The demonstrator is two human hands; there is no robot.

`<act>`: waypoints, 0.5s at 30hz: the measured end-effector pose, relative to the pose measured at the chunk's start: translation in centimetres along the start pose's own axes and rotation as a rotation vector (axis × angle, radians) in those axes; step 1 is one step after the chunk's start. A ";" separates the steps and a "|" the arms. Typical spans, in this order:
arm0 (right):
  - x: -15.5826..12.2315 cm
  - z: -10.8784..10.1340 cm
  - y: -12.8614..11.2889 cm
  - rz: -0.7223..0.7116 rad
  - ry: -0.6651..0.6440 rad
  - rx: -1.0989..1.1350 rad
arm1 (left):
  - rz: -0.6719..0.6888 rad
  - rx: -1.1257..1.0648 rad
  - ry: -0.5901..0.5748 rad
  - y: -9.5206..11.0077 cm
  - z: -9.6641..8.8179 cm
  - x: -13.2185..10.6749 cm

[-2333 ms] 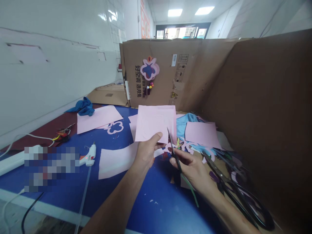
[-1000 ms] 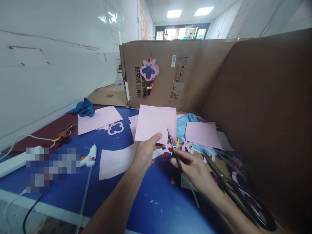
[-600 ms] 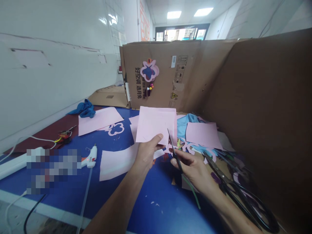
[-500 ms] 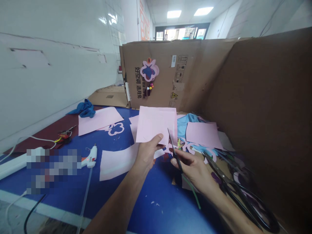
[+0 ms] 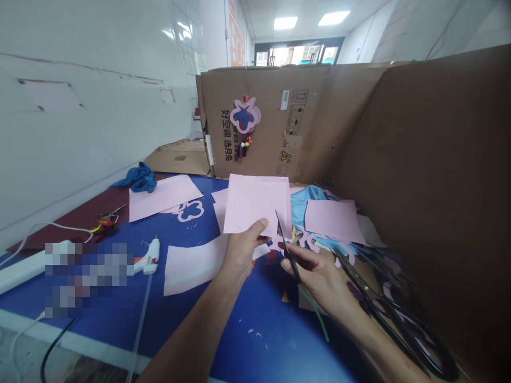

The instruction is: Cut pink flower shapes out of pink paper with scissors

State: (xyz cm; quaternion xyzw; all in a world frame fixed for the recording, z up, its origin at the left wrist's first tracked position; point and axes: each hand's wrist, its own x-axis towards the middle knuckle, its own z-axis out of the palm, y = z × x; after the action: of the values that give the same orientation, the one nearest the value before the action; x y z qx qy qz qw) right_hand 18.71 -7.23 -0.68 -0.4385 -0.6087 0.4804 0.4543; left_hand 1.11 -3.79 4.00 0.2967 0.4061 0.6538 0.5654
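At the far side and the right, the scene is walled by brown cardboard. In front of it, a blue counter is partly covered by paper. At near right, large black shears are seen beside the right forearm. Over the counter's middle, a pink sheet is held up by the left hand, its near edge pinched beneath the thumb. By the right hand, with fingers curled round the handles, small black-handled scissors are gripped; their blades are seen across the sheet's right edge, but whether paper is being cut cannot be told. At left, a glue gun is placed. At near middle, tiny scraps are scattered.
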 end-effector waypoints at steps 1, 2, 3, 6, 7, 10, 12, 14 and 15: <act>0.0 0.0 -0.2 0.004 -0.006 0.005 | 0.001 0.001 -0.002 0.0 0.0 0.0; 0.0 0.0 -0.3 0.007 -0.009 0.009 | 0.002 0.003 -0.004 0.1 0.0 0.0; 0.0 0.0 -0.4 0.008 -0.009 0.012 | 0.003 0.005 -0.006 0.1 0.0 0.0; 0.0 0.0 -0.3 0.009 -0.004 0.013 | 0.004 0.003 -0.003 0.1 0.1 0.0; 0.0 0.0 -0.3 0.008 -0.002 0.009 | 0.001 0.001 0.001 0.0 0.1 0.1; 0.0 -0.1 -0.3 0.012 0.000 -0.003 | -0.007 -0.003 0.000 0.0 0.0 0.1; 0.0 -0.1 -0.5 0.009 0.001 -0.007 | -0.005 -0.002 -0.006 -0.1 0.0 0.1; 0.0 -0.2 -0.7 0.005 0.008 -0.029 | -0.001 0.001 -0.015 -0.2 -0.1 0.1; 0.0 -0.2 -0.9 0.003 0.014 -0.046 | -0.001 0.002 -0.020 -0.2 -0.1 0.1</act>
State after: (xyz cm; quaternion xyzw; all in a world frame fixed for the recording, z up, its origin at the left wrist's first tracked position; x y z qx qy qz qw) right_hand 18.84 -7.31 0.19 -0.4529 -0.6158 0.4641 0.4476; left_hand 1.11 -3.69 3.75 0.3037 0.4013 0.6501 0.5692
